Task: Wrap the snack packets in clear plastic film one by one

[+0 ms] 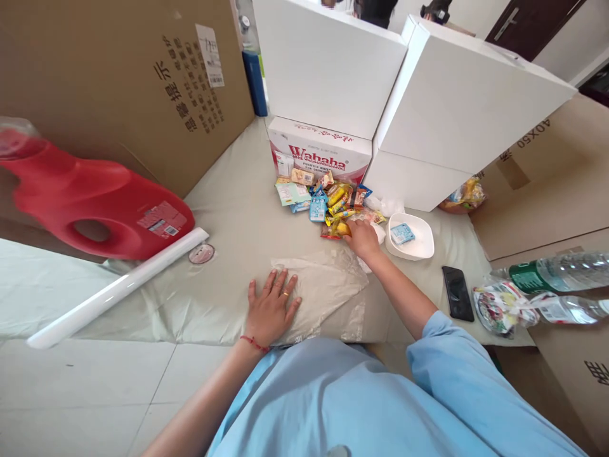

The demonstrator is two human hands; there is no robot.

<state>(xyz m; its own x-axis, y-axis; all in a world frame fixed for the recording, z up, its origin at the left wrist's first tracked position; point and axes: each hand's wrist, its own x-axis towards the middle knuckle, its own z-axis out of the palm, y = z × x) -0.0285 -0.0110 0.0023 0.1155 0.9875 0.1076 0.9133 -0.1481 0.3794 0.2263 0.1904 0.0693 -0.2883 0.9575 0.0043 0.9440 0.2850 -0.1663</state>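
Note:
My left hand (272, 310) lies flat with fingers spread on the cloth-covered table, at the edge of a clear plastic bag (323, 285). At the near right edge of a heap of small wrapped snacks, my right hand (364, 240) has its fingers closed round a yellow snack packet (342, 228); the fingertips are partly hidden. In the heap are a blue packet (318, 208), a pale green packet (292, 193), a tan packet (303, 176) and several yellow ones. Just right of that hand, a white bowl (419, 249) contains one blue packet (402, 233).
Behind the snacks stand a Wahaha box (323, 149) and white panels (328, 63). To the left are a red jug (104, 197), a white roll (124, 285) and a big carton (128, 76). A phone (457, 293) and water bottles (561, 273) lie on the right.

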